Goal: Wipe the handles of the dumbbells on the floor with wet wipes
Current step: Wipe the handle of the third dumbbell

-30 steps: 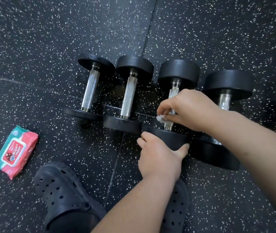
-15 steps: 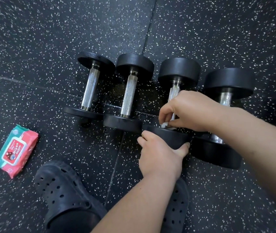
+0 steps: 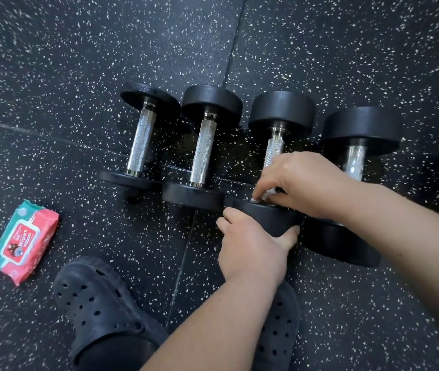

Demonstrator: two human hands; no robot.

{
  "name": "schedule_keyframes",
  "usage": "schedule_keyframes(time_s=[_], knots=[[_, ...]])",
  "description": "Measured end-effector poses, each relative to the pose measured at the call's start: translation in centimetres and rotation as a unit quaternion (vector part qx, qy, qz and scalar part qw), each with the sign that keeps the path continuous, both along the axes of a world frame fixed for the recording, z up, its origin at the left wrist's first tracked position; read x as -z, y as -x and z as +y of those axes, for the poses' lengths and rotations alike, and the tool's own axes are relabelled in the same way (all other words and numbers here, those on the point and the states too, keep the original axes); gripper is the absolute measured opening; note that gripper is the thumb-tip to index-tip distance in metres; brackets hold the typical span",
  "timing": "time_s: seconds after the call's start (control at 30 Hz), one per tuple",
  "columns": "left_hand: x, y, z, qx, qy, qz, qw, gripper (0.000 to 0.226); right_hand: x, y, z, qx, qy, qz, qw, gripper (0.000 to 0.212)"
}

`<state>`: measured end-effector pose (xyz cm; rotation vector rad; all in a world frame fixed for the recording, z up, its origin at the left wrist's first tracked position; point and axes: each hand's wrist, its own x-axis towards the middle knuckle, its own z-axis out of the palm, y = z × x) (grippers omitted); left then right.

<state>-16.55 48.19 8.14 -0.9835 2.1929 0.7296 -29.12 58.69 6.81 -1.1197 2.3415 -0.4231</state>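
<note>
**Speckled gym floor, third handle under the wipe**

Black rubber floor [image 3: 346,62], flecked with white, carried the four dumbbells [image 3: 203,153] side by side in a row. I crouched over them in dark clogs [image 3: 98,303]. A pack of wipes [image 3: 23,242] lay on the floor well apart to my left.

My left hand [image 3: 250,247] gripped the near head [image 3: 266,218] of the third dumbbell from the left. Its fingers [image 3: 229,218] curled over one side of the disc and the thumb hooked round the other, steadying it. My right hand [image 3: 301,180] reached in from the right, fingers [image 3: 267,182] bent down. They pinched a small white wet wipe [image 3: 263,197] against the near end of that dumbbell's knurled handle [image 3: 274,148], just where the bar met the head. The far stretch of the bar showed bare above my knuckles.

I judged I was midway through wiping the third handle, at the low end of a stroke. I could not tell whether the two handles to the left had been done. The fourth handle [image 3: 356,162] sat partly hidden behind my right wrist.

The next move called for drawing the wipe up toward the far head, wrapped snugly round the bar. My left hand would need to roll the dumbbell so the underside got covered too. The knurling looked rough enough to snag or shred the wipe, so a firm, even pull seemed wiser than scrubbing.
</note>
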Motion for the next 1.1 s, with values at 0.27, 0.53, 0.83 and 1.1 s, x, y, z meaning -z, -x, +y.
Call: schedule_keyframes(time_s=[0.27, 0.53, 0.83, 1.1], knots=[[0.0, -0.1, 0.0, 0.005, -0.002, 0.005, 1.000, 0.104, 0.7, -0.5, -0.7, 0.006, 0.008, 0.047, 0.999, 0.016], [0.1, 0.0, 0.0, 0.009, 0.001, -0.001, 1.000, 0.102, 0.4, -0.5, 0.6, 0.023, 0.007, 0.016, 1.000, 0.019], [0.2, -0.1, 0.0, 0.009, 0.007, 0.001, 1.000, 0.102, 0.7, -0.7, 0.9, 0.046, 0.022, -0.002, 0.999, 0.020], [0.4, -0.2, -0.2, 0.011, 0.010, 0.006, 1.000, 0.109, 0.5, -0.8, 1.9, 0.078, -0.001, -0.020, 0.997, 0.018]])
